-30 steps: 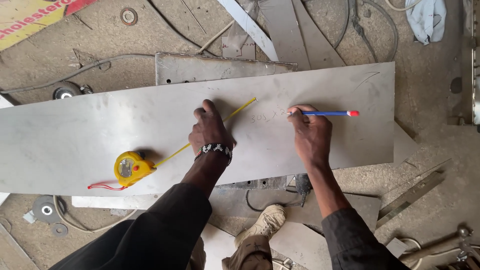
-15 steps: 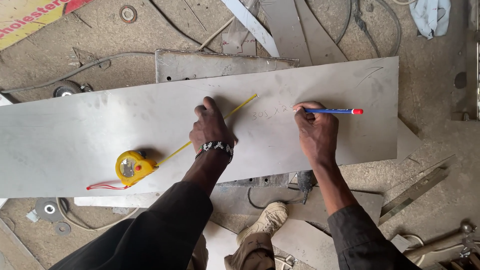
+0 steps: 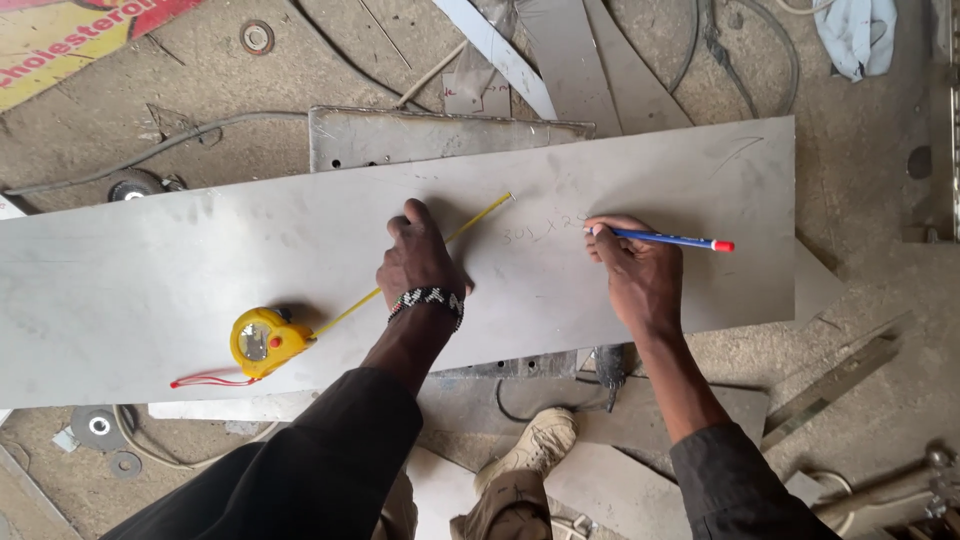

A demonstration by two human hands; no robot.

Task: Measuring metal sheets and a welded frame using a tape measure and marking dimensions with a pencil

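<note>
From my head camera I look down on a long grey metal sheet (image 3: pixel 200 290) lying across scrap on the workshop floor (image 3: pixel 880 320). My left hand (image 3: pixel 420 265) lies flat, fingers together, pressing the yellow tape blade (image 3: pixel 480 215) onto the sheet near its middle; the blade runs slantwise from the yellow tape measure case (image 3: pixel 262 342), which sits near the sheet's near edge, up to its hook close to the far edge. My right hand (image 3: pixel 640 275) is closed around a blue pencil (image 3: pixel 670 239) with a red end, its tip touching the sheet just right of the blade's hook. Faint pencilled marks (image 3: pixel 545 230) already stand there, so I judge the measuring done and the marking under way; no cut shows anywhere on the sheet. At the floor's far left corner lies a flat yellow and red printed sign (image 3: pixel 70 40), partly cut off by the frame.
</note>
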